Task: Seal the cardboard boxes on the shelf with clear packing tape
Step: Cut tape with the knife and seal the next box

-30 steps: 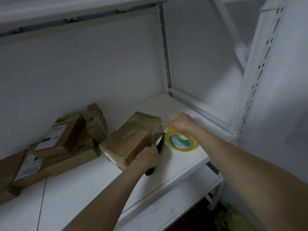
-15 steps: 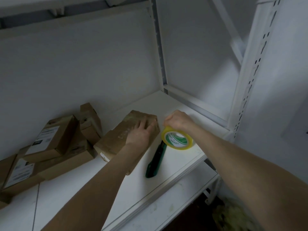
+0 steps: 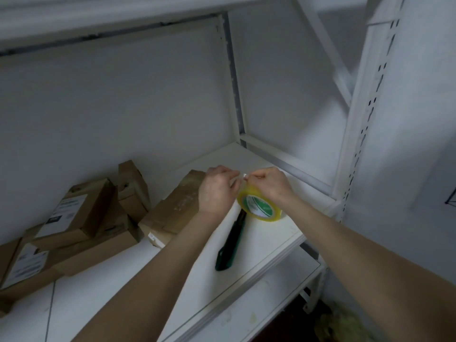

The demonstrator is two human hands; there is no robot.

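A brown cardboard box (image 3: 172, 213) lies flat on the white shelf (image 3: 269, 240), partly behind my left forearm. Just right of it my right hand (image 3: 270, 185) grips a roll of clear packing tape (image 3: 259, 207) with a yellowish rim and green-white core label, held above the shelf. My left hand (image 3: 217, 187) is raised beside it and pinches the tape's loose end at the top of the roll, fingertips almost meeting those of the right hand. A dark green utility knife (image 3: 229, 243) lies on the shelf below the roll.
Several more cardboard boxes (image 3: 81, 215), some with white labels, are piled at the left against the wall. A white slotted upright (image 3: 362, 114) and diagonal brace stand at the right. A lower shelf (image 3: 259, 309) shows beneath the front edge.
My left hand left the knife on the shelf, pressed flat on the box top, then rose to the roll and now pinches the tape end. The right hand kept holding the roll.
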